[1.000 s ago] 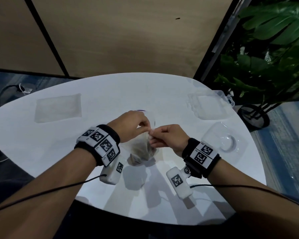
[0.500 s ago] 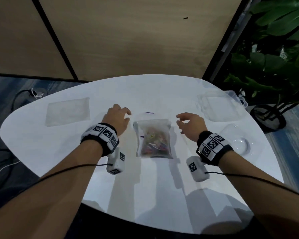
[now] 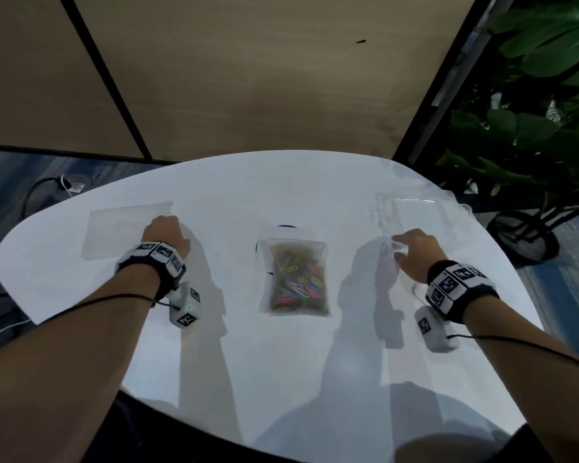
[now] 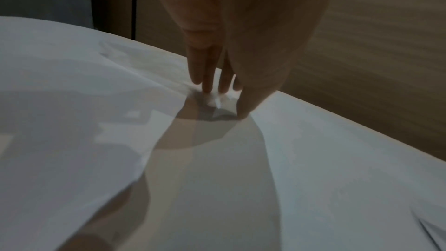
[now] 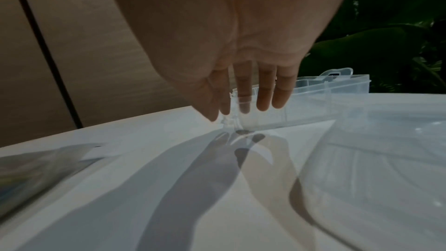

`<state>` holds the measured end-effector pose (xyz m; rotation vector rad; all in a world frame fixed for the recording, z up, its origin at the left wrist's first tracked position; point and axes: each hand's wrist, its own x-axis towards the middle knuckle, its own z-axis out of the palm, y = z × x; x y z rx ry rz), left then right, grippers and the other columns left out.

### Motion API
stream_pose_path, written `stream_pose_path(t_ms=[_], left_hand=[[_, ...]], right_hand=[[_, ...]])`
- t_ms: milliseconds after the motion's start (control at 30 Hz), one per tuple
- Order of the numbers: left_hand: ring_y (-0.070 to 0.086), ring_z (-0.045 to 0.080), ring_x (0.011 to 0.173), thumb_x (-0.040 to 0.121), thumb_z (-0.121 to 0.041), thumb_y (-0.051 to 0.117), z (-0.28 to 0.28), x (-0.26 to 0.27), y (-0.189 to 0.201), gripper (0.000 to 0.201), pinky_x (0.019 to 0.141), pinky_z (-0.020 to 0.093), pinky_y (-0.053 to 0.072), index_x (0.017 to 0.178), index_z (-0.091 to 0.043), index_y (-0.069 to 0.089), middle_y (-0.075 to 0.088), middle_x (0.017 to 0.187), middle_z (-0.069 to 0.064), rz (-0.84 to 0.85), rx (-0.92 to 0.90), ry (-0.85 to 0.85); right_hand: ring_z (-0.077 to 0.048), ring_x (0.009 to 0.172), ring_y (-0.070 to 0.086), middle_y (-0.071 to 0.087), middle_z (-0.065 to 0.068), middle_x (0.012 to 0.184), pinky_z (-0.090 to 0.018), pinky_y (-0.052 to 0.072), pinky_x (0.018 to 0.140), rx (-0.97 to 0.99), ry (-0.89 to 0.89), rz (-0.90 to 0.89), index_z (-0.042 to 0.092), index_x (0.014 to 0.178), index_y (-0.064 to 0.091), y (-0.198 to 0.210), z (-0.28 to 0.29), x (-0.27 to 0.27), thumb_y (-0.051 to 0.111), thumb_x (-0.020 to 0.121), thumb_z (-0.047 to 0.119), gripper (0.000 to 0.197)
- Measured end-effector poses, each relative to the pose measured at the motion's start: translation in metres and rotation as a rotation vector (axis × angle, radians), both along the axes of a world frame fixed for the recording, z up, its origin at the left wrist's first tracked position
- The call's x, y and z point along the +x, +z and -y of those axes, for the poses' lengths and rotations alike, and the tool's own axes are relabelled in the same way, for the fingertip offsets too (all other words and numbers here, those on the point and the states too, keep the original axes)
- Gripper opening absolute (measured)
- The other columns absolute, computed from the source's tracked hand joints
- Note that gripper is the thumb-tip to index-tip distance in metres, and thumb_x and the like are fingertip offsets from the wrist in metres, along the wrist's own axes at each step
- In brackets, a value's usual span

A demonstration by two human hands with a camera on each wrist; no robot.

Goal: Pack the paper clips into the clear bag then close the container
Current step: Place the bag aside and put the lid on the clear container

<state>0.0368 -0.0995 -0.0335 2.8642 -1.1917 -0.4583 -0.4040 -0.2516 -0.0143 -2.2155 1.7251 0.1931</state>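
A clear bag (image 3: pixel 295 279) filled with coloured paper clips (image 3: pixel 300 282) lies flat at the middle of the white table (image 3: pixel 281 379), and neither hand touches it. My left hand (image 3: pixel 166 233) is off to the left. Its straight fingers (image 4: pixel 207 83) and thumb point down onto the near corner of a flat, empty clear bag (image 3: pixel 124 228). My right hand (image 3: pixel 402 250) reaches the near left corner of the clear plastic container (image 3: pixel 415 212). Its fingers (image 5: pixel 264 100) are straight at the container's wall (image 5: pixel 325 100), holding nothing.
A round clear plastic piece (image 5: pixel 386 169) lies on the table just right of my right wrist. The table's far edge meets a wooden wall. A leafy plant (image 3: pixel 532 111) stands beyond the right edge. Cables lie on the floor at the left.
A second ago both hands pinched the top of the paper-clip bag at the centre. They let it go onto the table and have moved apart, left to the empty bag, right to the container.
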Motion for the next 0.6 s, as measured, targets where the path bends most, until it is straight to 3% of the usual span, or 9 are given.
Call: stream_pose_path(t_ms=[100,167,300,433,533,600], left_hand=[[0.051,0.047,0.125,0.092,-0.015,0.063,-0.006,-0.003,0.0,0.07,0.106,0.05,0.042,0.154,-0.013,0.03,0.048,0.138,0.029,-0.045,-0.131,0.099],[0.052,0.049,0.122,0.089,-0.007,0.064,-0.016,-0.006,0.001,0.076,0.103,0.051,0.044,0.155,-0.014,0.027,0.047,0.137,0.031,-0.043,-0.123,0.115],[0.063,0.047,0.109,0.087,-0.005,0.064,-0.039,-0.018,0.01,0.065,0.092,0.049,0.054,0.147,-0.011,0.041,0.064,0.118,0.029,-0.004,-0.107,-0.005],[0.059,0.044,0.119,0.088,-0.006,0.058,-0.056,-0.036,0.021,0.05,0.098,0.046,0.052,0.137,-0.004,0.051,0.061,0.129,0.025,-0.022,-0.063,0.025],[0.059,0.039,0.119,0.086,-0.005,0.057,-0.065,-0.059,0.032,0.036,0.1,0.04,0.051,0.122,-0.002,0.063,0.065,0.125,0.02,-0.05,-0.07,0.012],[0.064,0.038,0.111,0.085,-0.001,0.054,-0.063,-0.08,0.042,0.027,0.091,0.035,0.053,0.105,-0.001,0.071,0.069,0.113,0.018,-0.067,-0.101,-0.035]], right_hand=[[-0.031,0.133,0.04,0.043,-0.009,0.146,-0.039,0.036,0.111,0.012,0.11,-0.046,0.016,0.145,0.044,0.003,-0.012,0.011,0.049,0.098,0.026,0.048],[-0.03,0.131,0.04,0.046,-0.008,0.143,-0.039,0.037,0.11,0.024,0.196,-0.065,0.016,0.146,0.043,0.006,-0.026,0.02,0.045,0.099,0.025,0.048],[-0.03,0.123,0.046,0.051,-0.012,0.132,-0.038,0.04,0.104,0.062,0.309,-0.059,0.012,0.138,0.05,0.012,-0.061,0.035,0.043,0.098,0.022,0.041],[-0.03,0.124,0.048,0.05,-0.014,0.132,-0.034,0.038,0.102,0.147,0.373,-0.012,0.008,0.135,0.053,0.017,-0.099,0.047,0.043,0.099,0.02,0.039],[-0.028,0.121,0.052,0.055,-0.013,0.13,-0.031,0.039,0.099,0.21,0.454,0.055,0.012,0.134,0.056,0.027,-0.13,0.045,0.046,0.098,0.022,0.039],[-0.023,0.11,0.06,0.062,-0.006,0.124,-0.028,0.043,0.094,0.289,0.474,0.166,0.016,0.131,0.06,0.031,-0.144,0.038,0.052,0.096,0.021,0.037]])
